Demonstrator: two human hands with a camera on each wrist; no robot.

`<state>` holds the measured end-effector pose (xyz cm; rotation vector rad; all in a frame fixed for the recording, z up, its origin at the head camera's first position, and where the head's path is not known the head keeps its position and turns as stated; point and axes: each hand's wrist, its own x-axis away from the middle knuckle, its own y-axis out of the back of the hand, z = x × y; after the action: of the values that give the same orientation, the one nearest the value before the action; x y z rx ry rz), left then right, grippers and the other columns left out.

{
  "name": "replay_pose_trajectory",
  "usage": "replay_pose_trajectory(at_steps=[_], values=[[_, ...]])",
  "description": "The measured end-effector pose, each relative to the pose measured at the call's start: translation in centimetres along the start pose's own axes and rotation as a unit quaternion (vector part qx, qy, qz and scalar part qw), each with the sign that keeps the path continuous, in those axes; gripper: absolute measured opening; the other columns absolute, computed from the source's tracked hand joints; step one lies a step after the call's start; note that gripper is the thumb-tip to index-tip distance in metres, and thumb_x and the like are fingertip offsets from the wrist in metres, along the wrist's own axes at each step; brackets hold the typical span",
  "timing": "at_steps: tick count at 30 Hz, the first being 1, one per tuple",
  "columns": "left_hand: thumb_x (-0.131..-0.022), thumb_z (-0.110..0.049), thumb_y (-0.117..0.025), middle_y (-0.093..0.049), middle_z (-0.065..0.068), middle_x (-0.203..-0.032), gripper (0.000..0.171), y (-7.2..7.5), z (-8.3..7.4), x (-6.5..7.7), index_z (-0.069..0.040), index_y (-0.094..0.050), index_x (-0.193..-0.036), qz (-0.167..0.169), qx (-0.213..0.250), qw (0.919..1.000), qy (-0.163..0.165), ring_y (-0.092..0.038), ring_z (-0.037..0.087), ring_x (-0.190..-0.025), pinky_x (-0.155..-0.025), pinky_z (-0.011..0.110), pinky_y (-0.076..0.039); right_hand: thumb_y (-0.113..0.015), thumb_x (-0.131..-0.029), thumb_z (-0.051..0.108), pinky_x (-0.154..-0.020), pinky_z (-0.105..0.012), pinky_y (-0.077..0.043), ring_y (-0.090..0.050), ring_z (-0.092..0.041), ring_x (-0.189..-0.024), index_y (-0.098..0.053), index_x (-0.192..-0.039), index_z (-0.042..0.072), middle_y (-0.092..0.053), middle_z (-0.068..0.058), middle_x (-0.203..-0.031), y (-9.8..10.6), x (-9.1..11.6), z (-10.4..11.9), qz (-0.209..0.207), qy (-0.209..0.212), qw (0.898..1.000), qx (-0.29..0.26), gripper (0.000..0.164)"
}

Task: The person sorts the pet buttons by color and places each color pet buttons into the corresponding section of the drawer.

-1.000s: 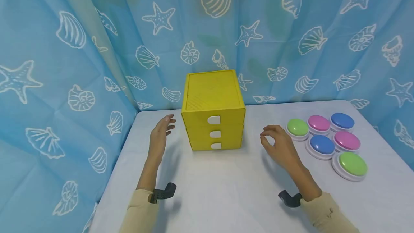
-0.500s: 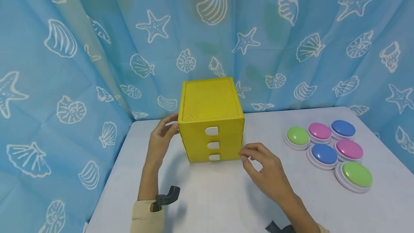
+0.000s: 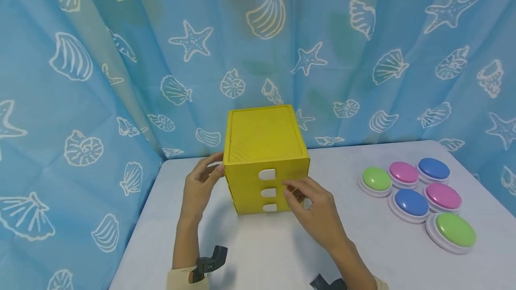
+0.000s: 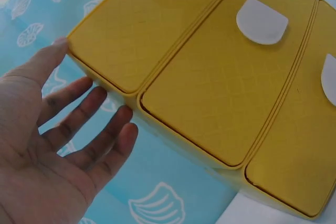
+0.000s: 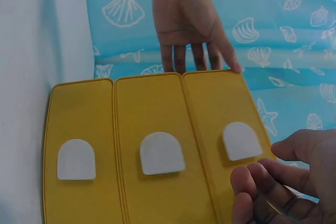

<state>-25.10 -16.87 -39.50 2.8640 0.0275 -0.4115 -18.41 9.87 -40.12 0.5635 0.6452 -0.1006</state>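
Blue curtain (image 3: pixel 258 53), white counter (image 3: pixel 258 249); at twelve o'clock, yellow cabinet (image 3: pixel 264 147), all three drawers (image 3: pixel 246 194) as yet unopened. Relaxed left hand (image 3: pixel 200 187) at nine, thumb (image 4: pixel 46 62) touching cabinet; loosely curled, empty right hand (image 3: pixel 317 209) at four.

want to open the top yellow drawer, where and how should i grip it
Probably its white tab, from the front: it juts from the flat face of the top yellow drawer, which suits a pinch. The right hand is nearer; the left hand could steady the cabinet from the left.
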Motion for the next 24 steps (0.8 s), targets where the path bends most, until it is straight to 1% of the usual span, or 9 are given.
replay_pose_trajectory(at_steps=[4,8,11,15,19,22,24], values=[[-0.082,-0.051,-0.061,-0.051,-0.015,-0.125,0.043,-0.2,-0.5,0.2,-0.038,-0.054,-0.123,0.001,-0.004,0.9999,0.015,-0.058,0.011,-0.103,-0.095,0.042,-0.043,-0.061,-0.089,0.026,-0.063,-0.021,-0.05,-0.056,-0.003,-0.076,-0.066,-0.11,0.014,-0.059,0.012,-0.093,-0.9,-0.7,-0.4,-0.016,0.011,1.0,-0.004,0.025],[-0.082,-0.051,-0.061,-0.051,-0.015,-0.125,0.043,-0.4,-0.7,0.3,-0.038,-0.054,-0.123,0.001,0.0,0.9998,0.02,-0.058,0.012,-0.102,-0.094,0.043,-0.042,-0.063,-0.088,0.025,-0.062,-0.021,-0.05,-0.057,-0.004,-0.076,-0.068,-0.106,0.011,-0.06,0.009,-0.091,-1.7,-1.4,-0.9,-0.024,0.015,0.999,-0.016,0.023],[-0.082,-0.051,-0.06,-0.051,-0.015,-0.125,0.043,-0.4,-0.8,0.4,-0.037,-0.055,-0.123,0.004,0.006,0.9997,0.022,-0.058,0.012,-0.101,-0.094,0.042,-0.043,-0.066,-0.086,0.022,-0.061,-0.019,-0.05,-0.057,-0.005,-0.072,-0.069,-0.099,0.011,-0.06,0.01,-0.086,-2.4,-1.8,-1.1,-0.034,0.008,0.999,-0.022,0.017],[-0.083,-0.053,-0.059,-0.049,-0.016,-0.126,0.043,-0.2,-0.9,0.5,-0.038,-0.054,-0.123,0.009,-0.003,0.9995,0.03,-0.058,0.011,-0.102,-0.092,0.041,-0.044,-0.068,-0.084,0.023,-0.059,-0.019,-0.051,-0.057,-0.004,-0.067,-0.07,-0.093,0.015,-0.059,0.012,-0.08,-3.0,-2.0,-1.3,-0.047,-0.014,0.998,-0.028,0.013],[-0.083,-0.052,-0.059,-0.048,-0.017,-0.128,0.045,0.2,-1.2,0.6,-0.038,-0.053,-0.124,0.013,-0.006,0.9993,0.033,-0.057,0.011,-0.103,-0.093,0.042,-0.043,-0.067,-0.084,0.026,-0.056,-0.023,-0.052,-0.058,-0.004,-0.063,-0.071,-0.091,0.017,-0.061,0.012,-0.078,-3.1,-2.0,-1.2,-0.051,-0.023,0.997,-0.044,0.013],[-0.083,-0.05,-0.06,-0.048,-0.016,-0.129,0.045,0.2,-1.3,0.7,-0.037,-0.052,-0.125,0.018,0.004,0.9993,0.031,-0.057,0.012,-0.104,-0.094,0.043,-0.042,-0.067,-0.083,0.027,-0.054,-0.023,-0.052,-0.058,-0.003,-0.062,-0.071,-0.09,0.018,-0.061,0.012,-0.077,-3.1,-1.9,-1.2,-0.055,-0.026,0.997,-0.051,0.012],[-0.084,-0.05,-0.059,-0.047,-0.015,-0.129,0.044,0.2,-1.2,0.8,-0.036,-0.052,-0.125,0.018,0.001,0.9995,0.026,-0.057,0.012,-0.105,-0.093,0.043,-0.043,-0.068,-0.083,0.027,-0.053,-0.023,-0.051,-0.058,-0.003,-0.061,-0.072,-0.09,0.019,-0.061,0.012,-0.076,-3.0,-1.8,-1.1,-0.055,-0.029,0.997,-0.054,0.012]])
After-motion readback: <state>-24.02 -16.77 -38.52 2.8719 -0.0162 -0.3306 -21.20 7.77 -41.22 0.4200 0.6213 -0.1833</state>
